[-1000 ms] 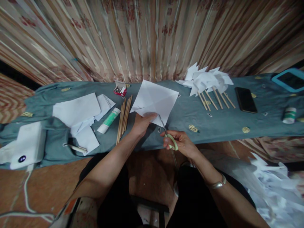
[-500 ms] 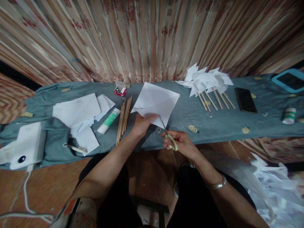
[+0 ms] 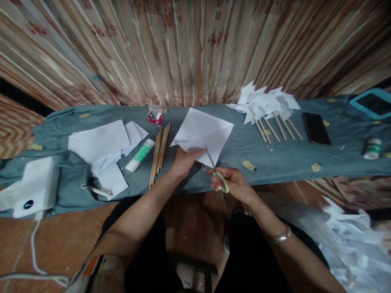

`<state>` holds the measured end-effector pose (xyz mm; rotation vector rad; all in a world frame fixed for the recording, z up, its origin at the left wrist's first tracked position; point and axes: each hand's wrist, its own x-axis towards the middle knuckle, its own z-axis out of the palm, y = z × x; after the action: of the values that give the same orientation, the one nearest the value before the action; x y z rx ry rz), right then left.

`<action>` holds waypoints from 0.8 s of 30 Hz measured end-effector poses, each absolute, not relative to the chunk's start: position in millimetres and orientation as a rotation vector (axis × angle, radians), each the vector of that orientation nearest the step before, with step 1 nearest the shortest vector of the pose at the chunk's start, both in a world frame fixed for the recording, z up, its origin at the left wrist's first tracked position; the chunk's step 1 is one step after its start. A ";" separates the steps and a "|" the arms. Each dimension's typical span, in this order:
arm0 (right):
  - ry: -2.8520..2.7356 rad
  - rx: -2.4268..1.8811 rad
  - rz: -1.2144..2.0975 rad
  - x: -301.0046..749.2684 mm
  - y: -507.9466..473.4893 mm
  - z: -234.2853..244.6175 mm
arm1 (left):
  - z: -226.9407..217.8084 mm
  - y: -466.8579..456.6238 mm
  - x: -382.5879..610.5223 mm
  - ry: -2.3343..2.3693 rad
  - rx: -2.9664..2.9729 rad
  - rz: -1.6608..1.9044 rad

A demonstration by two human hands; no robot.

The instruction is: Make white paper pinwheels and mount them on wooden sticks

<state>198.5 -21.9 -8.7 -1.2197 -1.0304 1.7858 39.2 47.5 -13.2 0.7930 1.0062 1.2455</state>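
My left hand (image 3: 184,161) pinches the near corner of a square white paper sheet (image 3: 203,132) with fold creases, held over the grey-blue cloth (image 3: 238,150). My right hand (image 3: 230,183) grips pale green-handled scissors (image 3: 217,175); their blades enter the sheet's lower corner along a crease. A bundle of wooden sticks (image 3: 159,152) lies just left of my left hand, with a green-and-white glue stick (image 3: 139,155) beside it.
White paper pieces (image 3: 100,146) lie at the left, with a white box (image 3: 36,185) beyond. A small red box of pins (image 3: 154,116) sits at the back. Finished paper pinwheels on sticks (image 3: 264,108), a black phone (image 3: 316,128), a tablet (image 3: 372,101) and a jar (image 3: 372,147) lie right.
The sheet has shifted slightly right and toward me as the scissor blades moved a little further into its lower corner. Both hands stay nearly in place.
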 end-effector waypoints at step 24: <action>-1.039 -1.263 1.736 194.2 -20.7 5.9 | -17.0 40.6 41.1 0.961 0.832 1.177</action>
<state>194.2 -20.7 5.9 -1.2633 -1.0392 1.7360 41.1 40.6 -17.0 0.8316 0.9608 1.1769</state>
